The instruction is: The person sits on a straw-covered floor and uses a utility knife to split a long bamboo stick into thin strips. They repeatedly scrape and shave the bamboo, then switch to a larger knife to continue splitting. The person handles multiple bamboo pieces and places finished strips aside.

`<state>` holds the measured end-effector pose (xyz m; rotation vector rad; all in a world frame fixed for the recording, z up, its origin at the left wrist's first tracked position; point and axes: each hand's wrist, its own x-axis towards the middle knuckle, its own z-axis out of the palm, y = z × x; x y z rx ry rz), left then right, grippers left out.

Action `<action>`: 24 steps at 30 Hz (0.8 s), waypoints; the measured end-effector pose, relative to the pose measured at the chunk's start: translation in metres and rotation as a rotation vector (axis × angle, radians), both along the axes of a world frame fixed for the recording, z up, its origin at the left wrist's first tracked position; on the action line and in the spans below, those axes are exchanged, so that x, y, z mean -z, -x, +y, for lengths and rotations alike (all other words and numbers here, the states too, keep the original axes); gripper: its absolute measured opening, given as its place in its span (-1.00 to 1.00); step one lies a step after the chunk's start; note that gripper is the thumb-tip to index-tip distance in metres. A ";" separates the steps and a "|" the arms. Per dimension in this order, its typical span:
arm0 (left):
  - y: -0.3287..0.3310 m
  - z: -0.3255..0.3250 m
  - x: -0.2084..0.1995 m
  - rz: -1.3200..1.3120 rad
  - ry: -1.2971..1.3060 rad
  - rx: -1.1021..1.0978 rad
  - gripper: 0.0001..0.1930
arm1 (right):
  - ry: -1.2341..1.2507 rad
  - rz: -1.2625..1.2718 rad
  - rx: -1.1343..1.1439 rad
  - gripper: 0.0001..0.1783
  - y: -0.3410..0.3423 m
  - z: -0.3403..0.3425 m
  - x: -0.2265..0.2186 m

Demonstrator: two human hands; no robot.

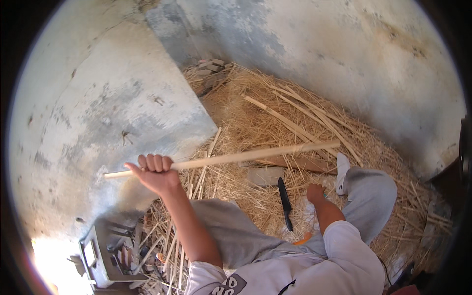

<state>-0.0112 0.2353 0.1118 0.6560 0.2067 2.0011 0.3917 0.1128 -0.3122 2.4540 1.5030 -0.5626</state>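
My left hand (pixel 157 172) is raised at the left, its fingers wrapped round a long pale bamboo strip (pixel 236 157). The strip runs slantwise across the view; its far end hangs near my foot in a white sock (pixel 342 172). Low between my legs, my right hand (pixel 315 191) is closed beside that foot. A bit of turquoise shows at its fingers, too small to name. A black knife (pixel 284 196) lies on the litter left of the right hand. By my lap is an orange object (pixel 302 239), partly hidden.
Bamboo shavings (pixel 231 182) cover the floor, with longer strips (pixel 314 118) on the right-hand heap. A grey block (pixel 265 177) and a brown plank (pixel 300 164) lie ahead. Worn walls (pixel 108 98) stand on both sides; broken bricks (pixel 211 66) fill the far corner. A grey frame (pixel 101 255) holds scraps.
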 end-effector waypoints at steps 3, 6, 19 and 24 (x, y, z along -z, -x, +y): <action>-0.021 0.008 0.001 -0.169 0.058 -0.064 -0.36 | -0.120 0.055 -0.091 -0.68 -0.059 0.044 -0.024; -0.037 0.010 0.012 -0.272 0.037 -0.001 -0.33 | -0.653 -0.101 -0.365 -0.71 -0.097 0.082 -0.094; -0.122 -0.064 0.054 -0.353 0.214 0.309 -0.42 | -0.904 2.030 0.559 -0.60 -0.016 0.024 -0.332; -0.129 -0.161 0.090 -0.039 0.316 0.436 -0.76 | -1.006 1.921 0.599 -0.68 -0.007 0.023 -0.357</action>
